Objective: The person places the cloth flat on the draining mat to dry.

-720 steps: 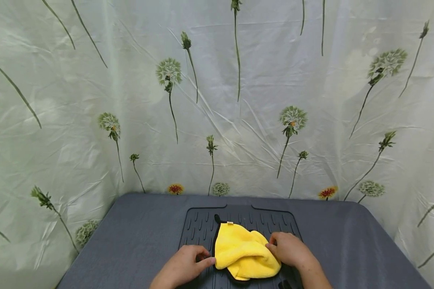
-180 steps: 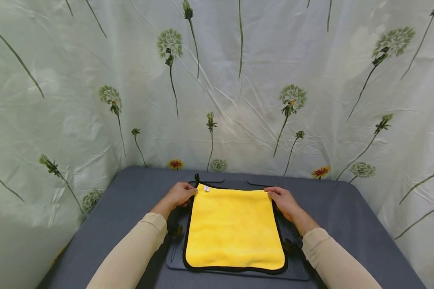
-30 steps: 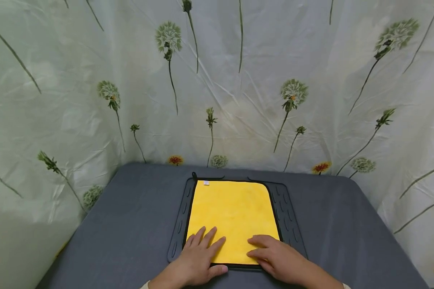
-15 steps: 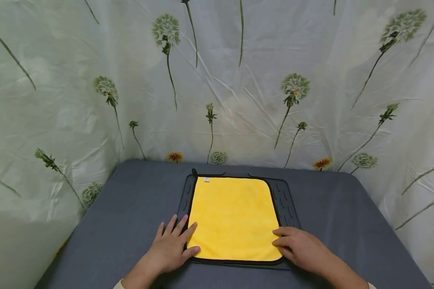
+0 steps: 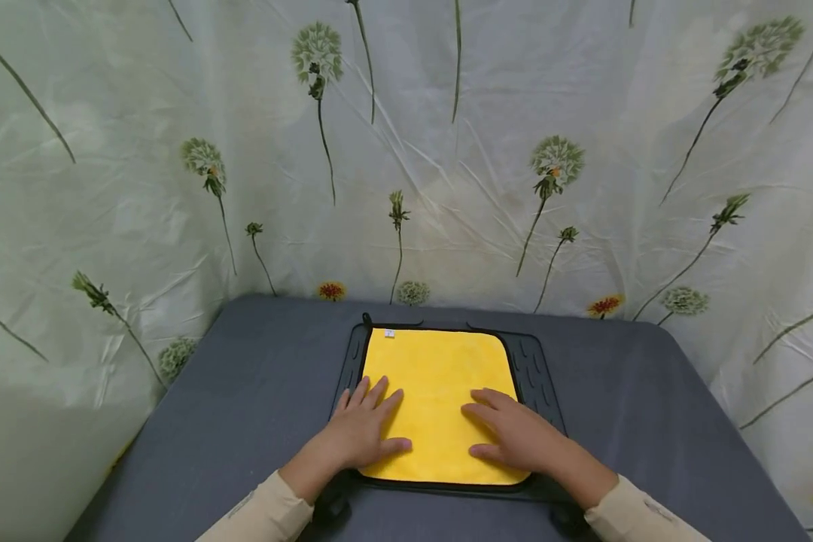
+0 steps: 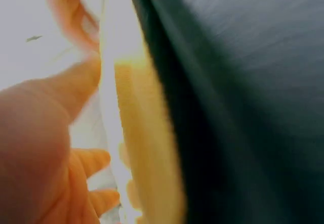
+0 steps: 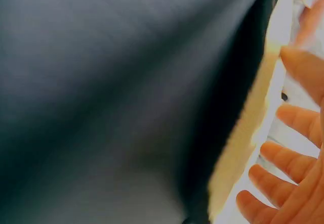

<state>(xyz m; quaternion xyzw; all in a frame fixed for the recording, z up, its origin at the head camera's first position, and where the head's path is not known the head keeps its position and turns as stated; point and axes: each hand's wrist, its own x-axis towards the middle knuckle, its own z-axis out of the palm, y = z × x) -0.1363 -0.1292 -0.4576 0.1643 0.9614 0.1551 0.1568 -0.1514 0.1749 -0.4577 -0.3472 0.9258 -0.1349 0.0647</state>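
Observation:
A yellow cleaning cloth (image 5: pixel 440 361) with black edging lies flat and square on a dark ridged mat (image 5: pixel 538 376). At its far left corner are a small white tag and a black loop. My left hand (image 5: pixel 362 434) rests on the cloth's near left part with spread fingers. On the near right part lies my right hand (image 5: pixel 515 430), its fingers spread and slightly bent. In the left wrist view, fingertips of the left hand (image 6: pixel 45 133) meet the cloth (image 6: pixel 147 133). The right wrist view shows fingers of the right hand (image 7: pixel 298 158) at the cloth's surface.
A grey-covered table (image 5: pixel 264 376) with rounded far corners extends round the mat. Behind it and at both sides hangs a pale curtain (image 5: pixel 474 188) printed with dandelions. Light sleeves (image 5: pixel 271 512) cover both forearms.
The cloth was bunched up 24 seconds ago and is now flat. Six seconds ago both hands pinched its far corners. Since half a second ago, both hands have moved inward from the side edges.

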